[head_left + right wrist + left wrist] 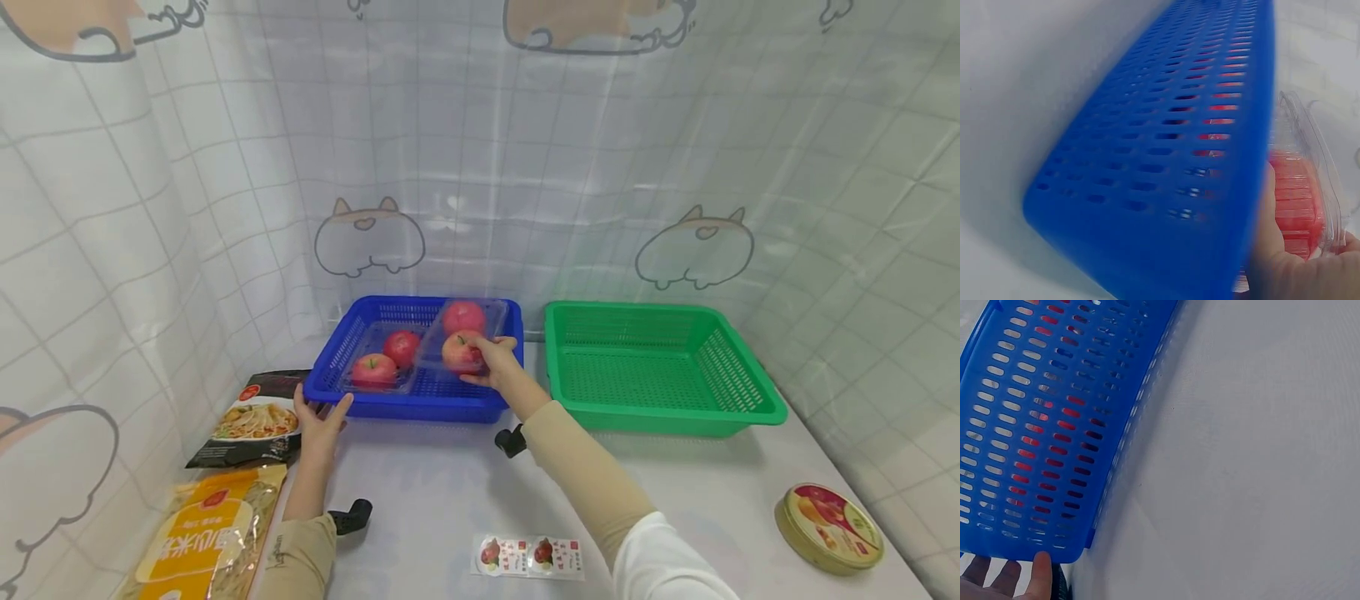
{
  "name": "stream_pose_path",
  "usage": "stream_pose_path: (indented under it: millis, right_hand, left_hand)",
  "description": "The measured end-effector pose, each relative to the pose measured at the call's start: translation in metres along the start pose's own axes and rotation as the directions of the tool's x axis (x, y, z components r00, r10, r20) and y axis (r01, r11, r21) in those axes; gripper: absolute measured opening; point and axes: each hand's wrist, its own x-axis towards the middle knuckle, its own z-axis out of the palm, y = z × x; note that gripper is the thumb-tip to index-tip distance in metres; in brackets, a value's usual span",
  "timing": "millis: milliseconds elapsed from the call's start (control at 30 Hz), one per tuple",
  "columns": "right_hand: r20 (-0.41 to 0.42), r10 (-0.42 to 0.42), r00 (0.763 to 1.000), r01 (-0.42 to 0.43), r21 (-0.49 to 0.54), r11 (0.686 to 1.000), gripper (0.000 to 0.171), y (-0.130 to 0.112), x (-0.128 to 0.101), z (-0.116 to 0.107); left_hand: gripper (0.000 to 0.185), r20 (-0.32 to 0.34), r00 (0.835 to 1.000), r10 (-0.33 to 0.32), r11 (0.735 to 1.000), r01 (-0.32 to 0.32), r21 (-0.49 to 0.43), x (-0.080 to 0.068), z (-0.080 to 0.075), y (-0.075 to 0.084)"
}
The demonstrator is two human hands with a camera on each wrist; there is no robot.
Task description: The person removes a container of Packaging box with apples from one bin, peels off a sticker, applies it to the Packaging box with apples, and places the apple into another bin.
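A blue basket (420, 408) holds a clear plastic box (408, 379) with two red apples in it. My right hand (495, 362) grips a second clear box (431, 354), also with two apples, tilted over the basket's right side. In the right wrist view, the thumb and fingers are at the edges of this clear box (1329, 181), partly hidden by the basket wall (1147, 169). At the basket's front left corner, my left hand (321, 429) holds the rim, thumb in front and fingers round the side. The left wrist view shows its fingertips (1041, 565) against the blue plastic.
A green basket (660, 421) stands at the right. Along the left lie a black noodle packet (255, 421) and a yellow food bag (206, 533). Two apple-printed labels (527, 557) lie at the front, and a round tin (828, 529) sits far right. A patterned curtain backs the table.
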Motion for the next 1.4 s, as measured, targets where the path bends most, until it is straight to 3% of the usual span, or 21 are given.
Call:
stream_pose_path:
  millis: [333,500,567,700,833,900,933,1000,1100,1200,1300,1400]
  right_hand:
    - [0.047,0.022,0.999,-0.026,0.075,0.997,0.060,-0.014,-0.022,0.000]
    - [0.058,0.034,0.998,-0.040,0.100,0.994,0.060,-0.018,-0.035,-0.001]
    - [0.063,0.032,0.998,-0.038,0.108,0.993,0.059,-0.019,-0.040,-0.002]
    - [0.073,0.024,0.997,-0.034,0.140,0.990,0.057,-0.019,-0.052,-0.009]
    - [0.082,0.017,0.997,-0.030,0.167,0.985,0.056,-0.018,-0.061,-0.018]
    - [0.082,0.013,0.997,-0.028,0.186,0.982,0.056,-0.017,-0.065,-0.022]
    - [0.080,0.009,0.997,-0.024,0.191,0.981,0.056,-0.017,-0.067,-0.024]
    - [0.078,0.005,0.997,-0.022,0.209,0.978,0.057,-0.017,-0.071,-0.026]
    - [0.078,-0.012,0.997,-0.007,0.238,0.971,0.060,-0.015,-0.077,-0.028]
    - [0.067,-0.038,0.997,0.019,0.262,0.965,0.062,-0.014,-0.083,-0.028]
    - [0.051,-0.072,0.996,0.056,0.272,0.961,0.063,-0.011,-0.087,-0.026]
    - [0.034,-0.096,0.995,0.083,0.280,0.956,0.063,-0.007,-0.090,-0.024]
  left_hand:
    - [0.098,0.023,0.999,-0.027,0.999,0.027,0.018,0.000,-0.001,0.007]
    - [0.099,-0.002,0.998,-0.060,0.996,0.060,0.059,-0.001,-0.001,0.014]
    - [0.100,-0.032,0.999,-0.042,0.995,0.045,0.084,-0.003,0.001,0.016]
    - [0.096,-0.116,0.987,0.115,0.973,-0.088,0.211,-0.015,0.012,0.024]
    - [0.088,-0.142,0.927,0.347,0.888,-0.277,0.366,-0.036,0.032,0.038]
    - [0.084,-0.117,0.892,0.436,0.851,-0.367,0.375,-0.049,0.046,0.046]
    - [0.082,-0.098,0.883,0.460,0.845,-0.401,0.354,-0.055,0.054,0.050]
    - [0.080,-0.048,0.886,0.461,0.860,-0.433,0.269,-0.069,0.069,0.056]
    - [0.080,0.045,0.927,0.373,0.924,-0.375,0.074,-0.086,0.093,0.063]
    - [0.083,0.159,0.965,0.207,0.976,-0.193,-0.100,-0.098,0.113,0.068]
    - [0.087,0.265,0.962,0.057,0.981,-0.004,-0.194,-0.103,0.130,0.070]
    - [0.090,0.322,0.947,-0.017,0.966,0.098,-0.239,-0.104,0.141,0.071]
